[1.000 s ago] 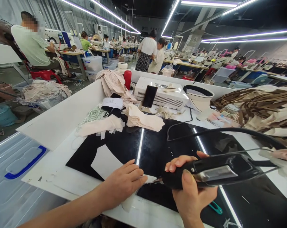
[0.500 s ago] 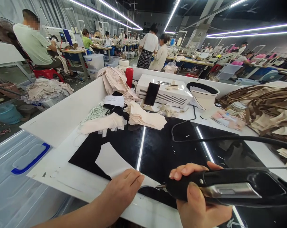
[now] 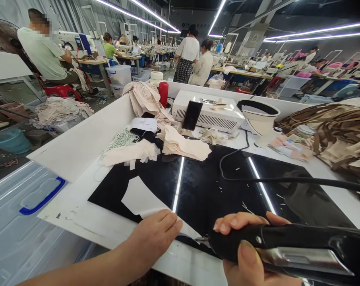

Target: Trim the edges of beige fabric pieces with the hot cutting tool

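Pressing the thin white curved-edged sheet (image 3: 141, 194), lower centre, under a closed-fingered left hand (image 3: 159, 234); gripping the black, rounded, metal-tipped tool (image 3: 281, 236), lower right, in the right hand (image 3: 251, 266); probably needing steady pressure near the tip (image 3: 202, 239).

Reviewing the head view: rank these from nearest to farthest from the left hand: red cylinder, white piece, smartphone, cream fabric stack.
1. White piece: touching, partly beneath the left hand.
2. Cream fabric stack: beyond the hand, toward the table's back.
3. Smartphone: behind the stack, upright before the white box.
4. Red cylinder: farthest back, left of that box.
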The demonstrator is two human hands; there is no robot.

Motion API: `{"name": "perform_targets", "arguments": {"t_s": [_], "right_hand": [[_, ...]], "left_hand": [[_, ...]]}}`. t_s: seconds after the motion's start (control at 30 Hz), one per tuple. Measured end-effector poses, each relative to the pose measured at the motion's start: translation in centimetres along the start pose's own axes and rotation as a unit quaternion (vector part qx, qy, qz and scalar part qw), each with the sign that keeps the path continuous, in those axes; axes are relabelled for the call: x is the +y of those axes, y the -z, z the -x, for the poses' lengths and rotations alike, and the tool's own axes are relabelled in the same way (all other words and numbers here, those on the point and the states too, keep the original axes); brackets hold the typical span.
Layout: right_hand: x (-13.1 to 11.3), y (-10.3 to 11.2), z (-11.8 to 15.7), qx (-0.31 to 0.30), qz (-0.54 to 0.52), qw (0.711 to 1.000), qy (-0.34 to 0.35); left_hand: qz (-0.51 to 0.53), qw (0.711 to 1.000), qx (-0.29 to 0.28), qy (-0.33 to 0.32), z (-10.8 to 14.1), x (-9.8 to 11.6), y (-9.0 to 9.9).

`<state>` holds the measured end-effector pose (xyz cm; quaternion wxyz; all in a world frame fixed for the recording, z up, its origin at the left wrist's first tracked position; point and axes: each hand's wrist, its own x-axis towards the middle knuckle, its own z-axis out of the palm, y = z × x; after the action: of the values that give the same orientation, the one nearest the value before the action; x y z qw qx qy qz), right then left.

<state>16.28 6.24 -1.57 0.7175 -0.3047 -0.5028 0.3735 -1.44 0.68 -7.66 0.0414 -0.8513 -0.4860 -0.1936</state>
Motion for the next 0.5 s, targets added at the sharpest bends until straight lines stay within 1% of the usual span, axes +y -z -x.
{"name": "perform_targets", "arguments": {"t_s": [0.17,0.33,0.43,0.5], "right_hand": [[0.1,0.1,0.4,0.002,0.006,1.0,-0.001],[-0.1,0.1,0.0,0.01,0.0,1.0,-0.011],[-0.3,-0.5,-0.9,0.012,-0.015,1.0,-0.004],[-0.3,-1.3,-1.6,0.016,-0.029,0.999,0.006]], "left_hand": [[-0.057,0.998,-0.005,-0.006,0.2,1.0,-0.5],[-0.071,0.997,-0.005,-0.01,0.3,1.5,-0.4],[-0.075,0.997,-0.003,-0.005,0.4,1.6,-0.5],[-0.076,0.997,0.009,-0.005,0.5,1.6,-0.7]]}}
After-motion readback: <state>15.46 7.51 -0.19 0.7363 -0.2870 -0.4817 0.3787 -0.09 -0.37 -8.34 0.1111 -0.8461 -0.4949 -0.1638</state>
